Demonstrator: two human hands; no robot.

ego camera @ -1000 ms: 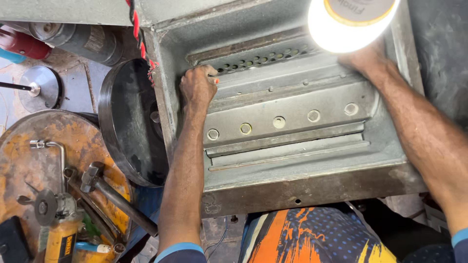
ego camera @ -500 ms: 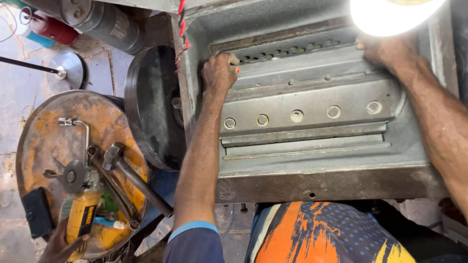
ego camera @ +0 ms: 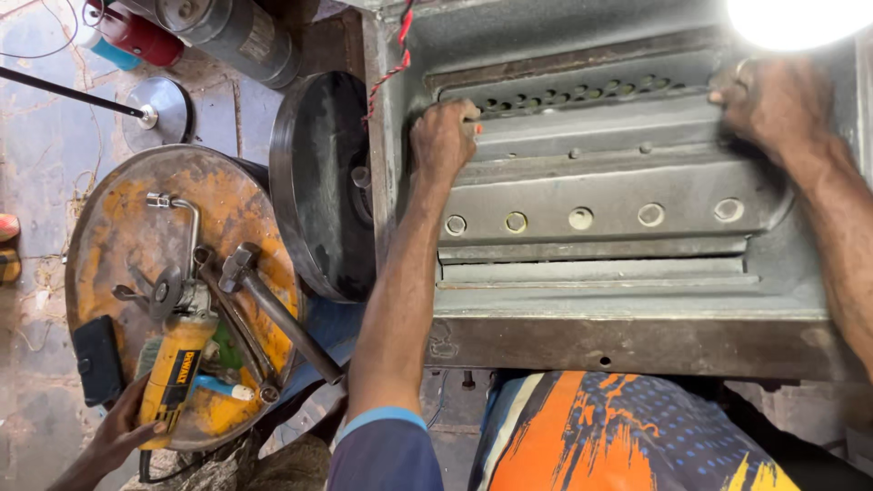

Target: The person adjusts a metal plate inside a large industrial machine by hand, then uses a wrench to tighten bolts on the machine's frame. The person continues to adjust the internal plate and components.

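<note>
— Perforated metal bar (ego camera: 582, 93), grey and dusty, runs left to right across the far part of an open steel housing (ego camera: 637, 336). Who has hold of it?

— One worker, leaning over the box. The left hand (ego camera: 443, 136) is curled into a fist, fingers together and clamped on the bar's left end. The right hand (ego camera: 773, 105) grips the right end, fingers bent over its far edge, just under a glaring lamp (ego camera: 800, 18).

— And nearer than the bar?

— A flat grey plate (ego camera: 600, 205) carrying a row of five round bolt heads, then a slotted ledge towards the near rim.

— What sits to the left of the housing?

— A dark round flywheel (ego camera: 318, 182) fixed to the left wall, with a red twisted wire (ego camera: 393, 55) hanging by it. Further left, a rusty orange drum lid (ego camera: 109, 209) holds a hammer (ego camera: 273, 309), a black phone (ego camera: 97, 359) and a yellow angle grinder (ego camera: 173, 373).

— Is that another person's hand?

— Yes, a second person's hand (ego camera: 118, 432) rests against the grinder at the near left; whether it grips, I cannot tell.
</note>
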